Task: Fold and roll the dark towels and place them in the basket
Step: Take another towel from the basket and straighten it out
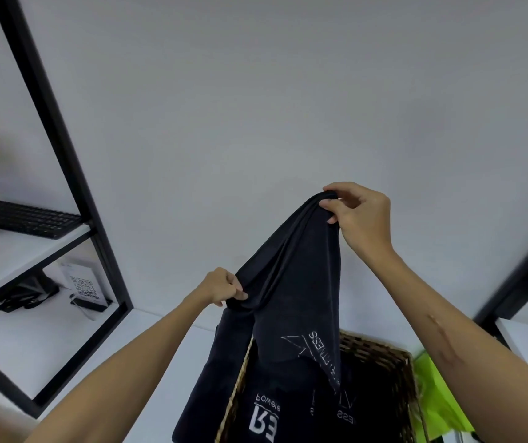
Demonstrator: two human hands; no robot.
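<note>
Right fingers [329,204] pinched on the top edge of a dark towel [291,292], held high; left fingers [238,290] pinched on the same edge, lower and nearer the body. Long axis hanging down from both grips, tail draped over the near-left rim of the basket [384,350]. More dark towels [288,407] inside, directly below.

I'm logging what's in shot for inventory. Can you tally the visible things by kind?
Dark towel, held up by both hands: 1
Wicker basket: 1
Black keyboard: 1
QR-code sign: 1
Green item: 1
Total: 5
</note>
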